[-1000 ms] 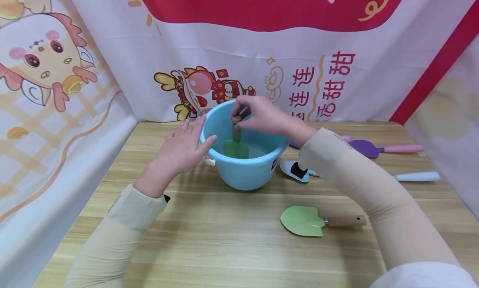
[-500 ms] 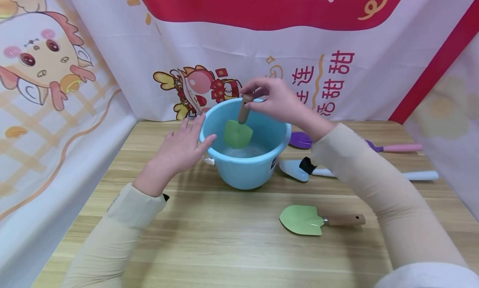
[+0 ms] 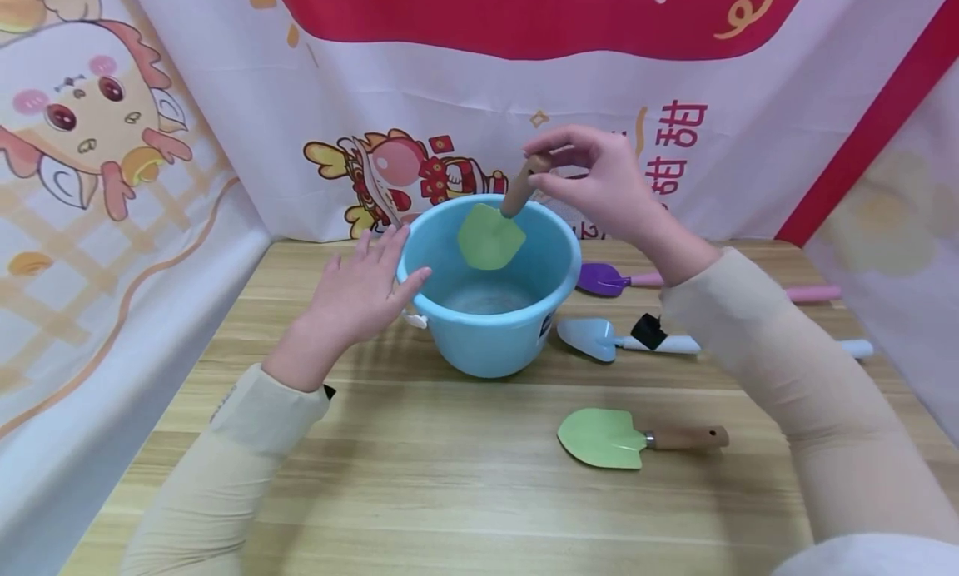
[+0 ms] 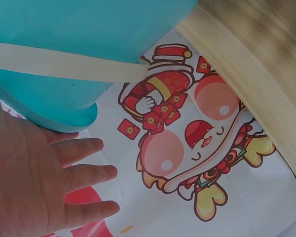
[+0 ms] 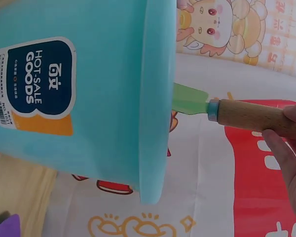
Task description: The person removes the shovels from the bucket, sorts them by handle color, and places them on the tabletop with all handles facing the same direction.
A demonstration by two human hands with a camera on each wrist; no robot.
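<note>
My right hand [image 3: 599, 176] pinches the wooden handle of a green trowel [image 3: 490, 239] near its end. The blade points down at the mouth of a light blue bucket [image 3: 487, 347]; in the right wrist view the bucket's rim hides part of that green blade [image 5: 190, 99]. My left hand [image 3: 355, 297] rests at the bucket's left rim, fingers spread and straight. The left wrist view shows that hand [image 4: 34, 173] against the bucket's edge, below its white carrying handle [image 4: 69, 67]. The bucket stands upright on the wooden table [image 3: 419, 476].
Another green trowel [image 3: 603, 439] lies in front, right of the bucket. Behind it lie a light blue trowel [image 3: 588, 339] and a purple one with a pink handle [image 3: 599, 279]. More handles show past my right sleeve [image 3: 794, 368]. A printed cloth [image 3: 464, 85] hangs behind the table.
My right hand has lifted the green trowel up and to the right, from deep inside the bucket to its mouth. The left hand has stayed at the rim.
</note>
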